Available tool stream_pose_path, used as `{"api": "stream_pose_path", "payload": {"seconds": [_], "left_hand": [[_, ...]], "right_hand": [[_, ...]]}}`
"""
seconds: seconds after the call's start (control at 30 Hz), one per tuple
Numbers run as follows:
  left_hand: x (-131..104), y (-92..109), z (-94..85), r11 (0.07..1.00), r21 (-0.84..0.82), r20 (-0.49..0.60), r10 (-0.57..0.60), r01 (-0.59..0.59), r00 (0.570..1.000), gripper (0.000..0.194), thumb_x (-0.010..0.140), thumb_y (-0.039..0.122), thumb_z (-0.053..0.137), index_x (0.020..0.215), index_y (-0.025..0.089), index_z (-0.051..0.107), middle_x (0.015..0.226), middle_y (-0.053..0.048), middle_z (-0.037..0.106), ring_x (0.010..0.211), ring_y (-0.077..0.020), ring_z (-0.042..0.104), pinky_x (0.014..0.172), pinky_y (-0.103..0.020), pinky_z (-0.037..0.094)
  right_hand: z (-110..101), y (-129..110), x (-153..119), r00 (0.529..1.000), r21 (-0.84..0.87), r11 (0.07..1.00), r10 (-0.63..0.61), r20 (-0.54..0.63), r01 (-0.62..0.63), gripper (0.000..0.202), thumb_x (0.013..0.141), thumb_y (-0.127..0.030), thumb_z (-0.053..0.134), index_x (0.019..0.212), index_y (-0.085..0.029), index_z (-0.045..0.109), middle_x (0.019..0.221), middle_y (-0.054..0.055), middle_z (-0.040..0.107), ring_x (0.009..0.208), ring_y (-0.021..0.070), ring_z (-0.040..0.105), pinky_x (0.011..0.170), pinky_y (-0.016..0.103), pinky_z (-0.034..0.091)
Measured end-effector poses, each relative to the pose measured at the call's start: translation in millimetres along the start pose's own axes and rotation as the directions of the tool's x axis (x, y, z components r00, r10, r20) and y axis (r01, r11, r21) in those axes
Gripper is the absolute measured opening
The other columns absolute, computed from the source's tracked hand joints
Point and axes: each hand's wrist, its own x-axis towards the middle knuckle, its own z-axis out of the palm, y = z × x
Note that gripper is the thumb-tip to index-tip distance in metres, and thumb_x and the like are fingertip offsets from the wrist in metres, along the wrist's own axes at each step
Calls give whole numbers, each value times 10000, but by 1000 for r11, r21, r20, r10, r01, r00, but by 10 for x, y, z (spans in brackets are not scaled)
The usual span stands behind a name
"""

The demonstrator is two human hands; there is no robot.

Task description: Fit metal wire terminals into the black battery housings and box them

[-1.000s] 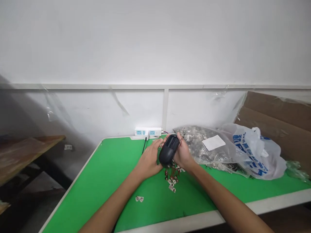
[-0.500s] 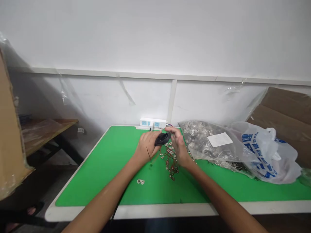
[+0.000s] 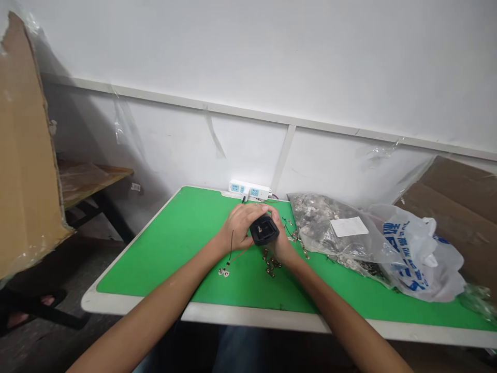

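Note:
A small black plastic case [image 3: 264, 230] with a recessed face is tilted toward me above the table. My left hand [image 3: 237, 228] is closed round its left side, fingers over the far edge. From the right, my right hand [image 3: 282, 244] grips the same case. A thin black wire [image 3: 232, 246] and a red wire [image 3: 241, 253] run down from near my left hand. Their lower ends meet close to a pair of small round metal pieces [image 3: 224, 272] on the green mat [image 3: 155, 259]. Beneath the hands lies a cluster of small metal parts [image 3: 271, 265], partly hidden.
A white power strip [image 3: 250, 190] stands against the wall behind my hands. To the right lie a clear bag of metal parts [image 3: 314, 215] and a white plastic bag with blue print [image 3: 419, 254]. Cardboard [image 3: 29, 145] rises at the left, beside a wooden bench [image 3: 97, 178].
My right hand has closed onto the black case, which has turned to show its recessed face. The hanging wires have dropped closer to the round metal pieces. The camera view has tilted.

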Motion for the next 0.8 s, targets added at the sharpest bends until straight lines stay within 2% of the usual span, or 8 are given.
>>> {"api": "stream_pose_path", "payload": {"seconds": [0.07,0.17,0.23,0.33,0.47,0.6,0.7,0.8], "left_hand": [[2,3,6,1000,-23,-26,20,-21,999,623,943,371,558,1543,239,453,1407,-162,681,1309,-313,649,1069,-502,511],[17,-38,28,996,-47,-101,64,-69,993,649,941,248,557,1569,256,395,1412,-148,683,1306,-291,660,1056,-488,537],[41,-80,40,994,-42,-166,95,-104,982,653,942,199,553,1570,272,390,1400,-137,689,1294,-279,666,1049,-483,549],[89,-124,45,993,-19,-280,106,-116,954,567,979,187,525,1534,270,438,1398,-140,677,1321,-274,639,1090,-501,528],[129,-124,41,999,-26,-429,-35,27,903,436,1030,234,554,1462,257,500,1372,-136,666,1303,-261,629,1105,-493,515],[125,-118,34,999,-27,-432,-39,30,901,401,1036,278,572,1433,256,515,1346,-131,662,1275,-262,631,1083,-481,522],[116,-109,20,998,-20,-409,43,-56,912,404,1018,302,586,1410,229,519,1298,-153,656,1236,-276,635,1052,-483,532],[109,-93,8,993,-3,-384,108,-118,917,432,984,328,619,1389,228,506,1243,-157,653,1186,-291,643,1006,-494,548]], "right_hand": [[33,-14,13,1000,56,998,10,-5,-10,606,970,-711,545,1344,-235,556,1348,50,660,1297,232,581,1151,393,463],[-42,-88,107,991,48,990,130,24,-131,632,921,-797,519,1235,-255,604,1203,49,705,1199,257,629,1043,419,533],[-197,-164,202,978,-80,975,206,-29,-208,630,893,-826,517,1155,-265,632,1111,53,711,1113,266,650,970,423,550],[-487,-293,315,973,-393,890,217,-77,-230,469,867,-686,676,1067,-262,653,1101,40,699,1048,239,648,946,386,524],[-659,-399,334,945,-684,723,283,166,-97,324,817,-450,791,1031,-222,704,1030,43,717,970,229,659,892,367,512],[-522,-379,272,888,-829,539,298,351,147,103,839,-296,794,912,-228,768,982,42,770,952,232,672,921,377,484],[-408,-344,234,866,-854,454,286,411,255,67,877,-227,759,810,-223,752,897,34,781,912,229,665,1002,426,445],[-387,-324,221,915,-841,485,177,363,240,68,907,-206,688,848,-209,722,937,44,777,913,230,664,983,430,467]]}}
